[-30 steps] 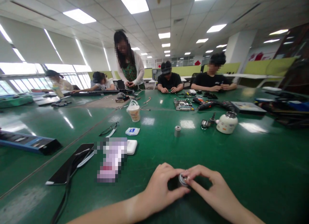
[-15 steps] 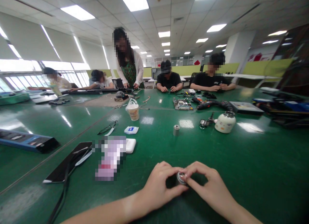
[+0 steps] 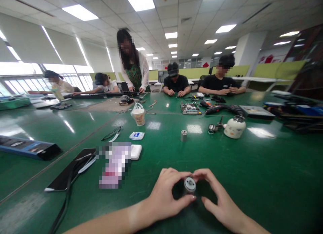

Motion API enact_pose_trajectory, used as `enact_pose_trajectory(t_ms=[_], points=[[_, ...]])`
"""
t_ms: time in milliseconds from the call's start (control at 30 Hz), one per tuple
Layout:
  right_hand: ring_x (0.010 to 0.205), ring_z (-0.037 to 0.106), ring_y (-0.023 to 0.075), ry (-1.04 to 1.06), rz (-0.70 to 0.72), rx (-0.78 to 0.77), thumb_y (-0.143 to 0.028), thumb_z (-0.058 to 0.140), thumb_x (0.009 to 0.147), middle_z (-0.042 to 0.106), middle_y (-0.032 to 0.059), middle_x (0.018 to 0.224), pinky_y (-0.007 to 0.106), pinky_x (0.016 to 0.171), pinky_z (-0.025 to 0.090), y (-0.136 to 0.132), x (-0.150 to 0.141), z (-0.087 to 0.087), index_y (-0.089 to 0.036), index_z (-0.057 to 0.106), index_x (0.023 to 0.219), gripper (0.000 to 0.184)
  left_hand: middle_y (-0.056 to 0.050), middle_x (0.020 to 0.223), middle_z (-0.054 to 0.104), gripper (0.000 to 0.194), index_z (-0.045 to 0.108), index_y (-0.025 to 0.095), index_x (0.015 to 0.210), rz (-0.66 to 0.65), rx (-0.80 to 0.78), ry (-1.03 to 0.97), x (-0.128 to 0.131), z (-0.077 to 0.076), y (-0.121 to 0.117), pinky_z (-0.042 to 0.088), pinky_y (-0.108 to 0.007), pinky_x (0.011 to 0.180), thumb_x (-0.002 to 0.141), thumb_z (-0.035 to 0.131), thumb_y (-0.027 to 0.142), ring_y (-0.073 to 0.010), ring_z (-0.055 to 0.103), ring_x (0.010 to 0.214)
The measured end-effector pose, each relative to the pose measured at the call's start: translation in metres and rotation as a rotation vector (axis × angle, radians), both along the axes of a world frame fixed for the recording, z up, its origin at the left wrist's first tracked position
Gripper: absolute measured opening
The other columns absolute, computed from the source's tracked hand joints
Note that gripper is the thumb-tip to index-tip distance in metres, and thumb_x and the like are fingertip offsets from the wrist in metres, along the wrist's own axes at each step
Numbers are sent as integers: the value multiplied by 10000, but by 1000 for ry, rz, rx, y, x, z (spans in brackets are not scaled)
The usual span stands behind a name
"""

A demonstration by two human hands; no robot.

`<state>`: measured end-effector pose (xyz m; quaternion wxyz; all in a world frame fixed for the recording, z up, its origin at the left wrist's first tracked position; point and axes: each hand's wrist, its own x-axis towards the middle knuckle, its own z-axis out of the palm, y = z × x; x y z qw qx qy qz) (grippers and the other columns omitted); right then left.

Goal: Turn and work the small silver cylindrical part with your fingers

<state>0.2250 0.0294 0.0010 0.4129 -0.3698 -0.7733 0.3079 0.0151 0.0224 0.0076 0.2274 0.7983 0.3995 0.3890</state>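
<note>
A small silver metal cylinder [image 3: 190, 184], like a small motor, stands upright on the green table before me. Its round top face shows a raised centre and small dark holes. My left hand [image 3: 169, 190] has thumb and fingers wrapped round it from the left. On the other side, my right hand [image 3: 219, 193] is open, thumb and fingers apart, its fingertips close to the cylinder's far edge. Whether those fingertips touch it I cannot tell. A second metal cylinder [image 3: 183, 135] of like look stands farther out on the table.
At left lie a phone-like blurred item [image 3: 114, 166], a white case [image 3: 136, 152], a black pad [image 3: 75, 166] with a strap and a blue box [image 3: 27, 146]. Beyond are a bagged cup [image 3: 138, 115], a circuit board [image 3: 190, 108] and a cream bottle [image 3: 235, 127]. Several people work across the table.
My right thumb and fingers have come off the cylinder's top and spread apart, leaving its top face uncovered. My left hand keeps its grip in nearly the same place.
</note>
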Motion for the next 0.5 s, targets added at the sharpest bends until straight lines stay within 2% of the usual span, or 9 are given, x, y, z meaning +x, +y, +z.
enact_pose_trajectory(t_ms=[67, 133, 300, 500], points=[[1087, 608, 245, -50, 51, -58, -136, 566, 749, 629, 89, 1123, 397, 961, 490, 0, -1, -2, -216, 493, 1197, 461, -51, 1073, 692, 445, 600, 230, 1181, -3, 38, -53, -1, 2, -2, 421, -360, 875, 759, 740, 228, -227, 598, 967], [1135, 585, 252, -104, 80, -100, -155, 599, 764, 614, 93, 1190, 414, 1000, 465, 0, -3, -2, -225, 482, 1238, 494, -50, 1041, 695, 343, 623, 223, 1119, -4, 56, -81, 0, 4, -3, 420, -360, 876, 786, 706, 206, -223, 597, 965], [1117, 595, 242, -146, 63, -140, -202, 631, 807, 641, 66, 1179, 406, 994, 466, -1, -9, 2, -245, 536, 1207, 413, -48, 938, 718, 139, 704, 220, 982, 26, 71, -123, 6, 5, -1, 427, -366, 874, 845, 687, 231, -219, 599, 944], [1061, 625, 241, -145, 35, -88, -224, 636, 820, 675, 57, 1130, 386, 936, 501, 0, -11, -3, -243, 593, 1155, 338, -51, 995, 715, 154, 762, 259, 985, 59, 21, -126, 12, 7, 1, 447, -376, 901, 854, 691, 219, -223, 585, 993]])
